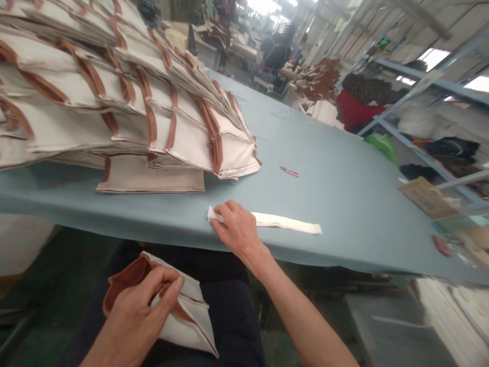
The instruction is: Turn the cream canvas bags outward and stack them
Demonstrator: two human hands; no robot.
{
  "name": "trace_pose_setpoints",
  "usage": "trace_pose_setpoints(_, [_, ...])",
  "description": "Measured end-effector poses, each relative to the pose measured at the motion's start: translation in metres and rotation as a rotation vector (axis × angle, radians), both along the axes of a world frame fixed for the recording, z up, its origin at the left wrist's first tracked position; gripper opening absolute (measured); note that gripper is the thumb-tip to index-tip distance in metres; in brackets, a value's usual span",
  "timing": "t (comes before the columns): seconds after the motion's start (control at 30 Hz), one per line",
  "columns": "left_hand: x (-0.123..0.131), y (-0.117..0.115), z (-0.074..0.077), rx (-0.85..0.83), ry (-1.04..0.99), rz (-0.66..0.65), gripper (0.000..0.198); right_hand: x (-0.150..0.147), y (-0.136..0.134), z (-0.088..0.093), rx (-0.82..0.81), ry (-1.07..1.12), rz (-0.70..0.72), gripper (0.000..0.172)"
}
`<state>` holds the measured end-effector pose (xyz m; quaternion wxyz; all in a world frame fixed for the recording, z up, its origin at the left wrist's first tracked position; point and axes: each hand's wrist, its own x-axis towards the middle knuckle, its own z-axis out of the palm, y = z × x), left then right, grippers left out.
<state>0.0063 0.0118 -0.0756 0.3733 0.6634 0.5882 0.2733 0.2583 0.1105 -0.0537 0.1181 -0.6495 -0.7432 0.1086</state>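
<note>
My left hand (143, 306) pinches the upper edge of a cream fabric pouch (194, 306) with brown trim and a brown inside, held over my lap. At the table's near edge, my right hand (237, 227) has its fingers closed on the left part of a white strip (288, 222). The strip's short end sticks out past my fingertips, and its long part lies flat on the table to the right. Whether it is one layer or several, I cannot tell.
A tall heap of cream and brown sewn pieces (183, 122) covers the table's left side. Small pink-handled thread snips (290, 172) lie on the blue-grey tabletop (344, 188). Shelving (420, 153) with fabric stands at the right. A person (277, 53) is in the background.
</note>
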Motion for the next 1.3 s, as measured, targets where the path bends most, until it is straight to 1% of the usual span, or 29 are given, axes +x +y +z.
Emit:
trace_pose_setpoints(0.1, [-0.001, 0.004, -0.002, -0.026, -0.038, 0.025, 0.033, 0.001, 0.0, -0.003, -0.002, 0.04, -0.013, 0.012])
trace_pose_setpoints(0.2, [-0.002, 0.013, -0.003, -0.039, -0.06, -0.027, 0.034, 0.003, -0.001, -0.007, 0.002, 0.104, -0.04, 0.016])
trace_pose_setpoints(0.27, [0.002, 0.022, 0.0, -0.045, -0.052, -0.071, 0.036, 0.005, -0.001, -0.009, 0.004, 0.157, -0.063, 0.018])
trace_pose_setpoints(0.33, [0.012, 0.035, 0.007, -0.017, -0.019, -0.092, 0.038, 0.008, -0.001, -0.011, 0.003, 0.214, -0.091, 0.021])
trace_pose_setpoints(0.37, [0.02, 0.042, 0.012, 0.003, 0.023, -0.106, 0.041, 0.01, 0.0, -0.012, 0.0, 0.243, -0.106, 0.022])
trace_pose_setpoints(0.4, [0.028, 0.049, 0.017, 0.016, 0.093, -0.151, 0.045, 0.011, 0.001, -0.013, -0.005, 0.272, -0.122, 0.024])
trace_pose_setpoints(0.43, [0.038, 0.056, 0.022, -0.003, 0.179, -0.248, 0.05, 0.013, 0.002, -0.014, -0.012, 0.301, -0.137, 0.026])
trace_pose_setpoints(0.5, [0.056, 0.069, 0.03, -0.001, 0.232, -0.31, 0.053, 0.016, 0.003, -0.015, -0.025, 0.362, -0.163, 0.028])
trace_pose_setpoints(0.57, [0.071, 0.08, 0.032, 0.007, 0.285, -0.347, 0.057, 0.017, 0.004, -0.016, -0.032, 0.429, -0.181, 0.027])
trace_pose_setpoints(0.63, [0.083, 0.087, 0.031, 0.015, 0.361, -0.366, 0.06, 0.018, 0.004, -0.016, -0.032, 0.501, -0.197, 0.026])
trace_pose_setpoints(0.8, [0.095, 0.094, 0.027, 0.024, 0.562, -0.413, 0.057, 0.019, 0.007, -0.018, -0.002, 0.73, -0.268, 0.023])
trace_pose_setpoints(0.93, [0.097, 0.092, 0.033, 0.028, 0.678, -0.447, 0.057, 0.029, 0.014, -0.024, 0.052, 0.98, -0.393, 0.033])
trace_pose_setpoints(1.03, [0.098, 0.091, 0.037, 0.039, 0.727, -0.468, 0.059, 0.047, 0.018, -0.025, 0.124, 1.15, -0.51, 0.038])
trace_pose_setpoints(1.1, [0.098, 0.091, 0.037, 0.045, 0.746, -0.471, 0.06, 0.065, 0.018, -0.022, 0.19, 1.248, -0.581, 0.038])
trace_pose_setpoints(1.2, [0.097, 0.092, 0.035, 0.054, 0.765, -0.47, 0.061, 0.1, 0.013, -0.014, 0.312, 1.37, -0.68, 0.035])
trace_pose_setpoints(1.3, [0.097, 0.093, 0.033, 0.054, 0.78, -0.471, 0.063, 0.142, 0.003, -0.005, 0.428, 1.455, -0.778, 0.029])
